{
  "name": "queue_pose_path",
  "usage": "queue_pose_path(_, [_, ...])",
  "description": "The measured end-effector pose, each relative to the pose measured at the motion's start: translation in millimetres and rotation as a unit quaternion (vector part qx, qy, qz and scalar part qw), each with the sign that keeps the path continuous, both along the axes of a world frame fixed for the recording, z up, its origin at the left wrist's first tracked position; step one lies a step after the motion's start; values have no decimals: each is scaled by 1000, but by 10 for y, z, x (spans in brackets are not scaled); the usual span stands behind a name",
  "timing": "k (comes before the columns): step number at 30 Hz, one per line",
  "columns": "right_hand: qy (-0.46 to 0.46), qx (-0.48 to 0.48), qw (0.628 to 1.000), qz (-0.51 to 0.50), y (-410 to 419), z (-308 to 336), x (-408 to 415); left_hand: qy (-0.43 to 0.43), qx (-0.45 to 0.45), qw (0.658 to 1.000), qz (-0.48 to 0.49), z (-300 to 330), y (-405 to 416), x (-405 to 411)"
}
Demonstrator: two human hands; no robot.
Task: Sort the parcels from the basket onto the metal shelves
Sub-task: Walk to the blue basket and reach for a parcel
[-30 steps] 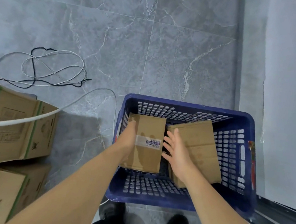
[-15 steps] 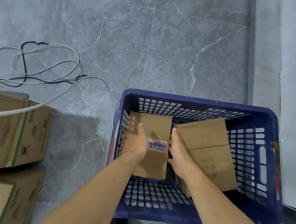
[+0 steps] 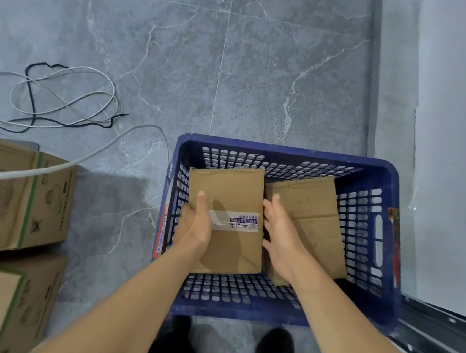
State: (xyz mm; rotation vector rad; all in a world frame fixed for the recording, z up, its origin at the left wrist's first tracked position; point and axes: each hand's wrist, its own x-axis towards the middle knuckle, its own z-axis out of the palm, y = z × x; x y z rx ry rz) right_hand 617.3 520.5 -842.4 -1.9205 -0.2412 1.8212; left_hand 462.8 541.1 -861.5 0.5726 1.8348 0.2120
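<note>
A blue plastic basket (image 3: 361, 310) stands on the floor in front of my feet. Two brown cardboard parcels lie inside it. The left parcel (image 3: 233, 188), with a strip of printed tape across it, is held between both hands: my left hand (image 3: 193, 224) grips its left edge with the thumb on top, and my right hand (image 3: 280, 233) presses flat against its right edge. The right parcel (image 3: 317, 211) lies tilted against the basket's right wall, partly under my right hand. A black metal shelf rail (image 3: 439, 339) shows at the lower right.
Two large cardboard boxes (image 3: 13, 199) with green stripes stand at the left, stacked near each other. Loose white and black cables (image 3: 61, 100) lie coiled on the grey tiled floor, one white cable running over the upper box. A white wall runs along the right.
Both hands have closed in on the taped parcel: my left thumb moved onto its top and my right hand shifted from the right parcel to the taped parcel's right edge. The view has shifted a little.
</note>
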Motion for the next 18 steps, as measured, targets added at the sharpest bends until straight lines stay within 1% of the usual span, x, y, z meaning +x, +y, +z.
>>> queue_pose_path(3, [2, 27, 1000, 1, -104, 567, 60, -31, 14, 999, 33, 474, -107, -40])
queue_pose_path(6, [-10, 52, 999, -2, -249, 1221, 210, -56, 23, 997, 57, 1081, -216, -34])
queue_pose_path(10, [-27, 85, 996, -18, -468, 2144, 507, -86, 24, 994, 61, 1994, -321, 52])
queue_pose_path(15, [-45, 107, 992, -44, -651, 3246, 765, -98, 79, 991, 52, 3193, -506, 243])
queue_pose_path(18, [-63, 128, 987, -76, -681, 3876, 815, -120, 114, 983, 82, 3800, -542, 334])
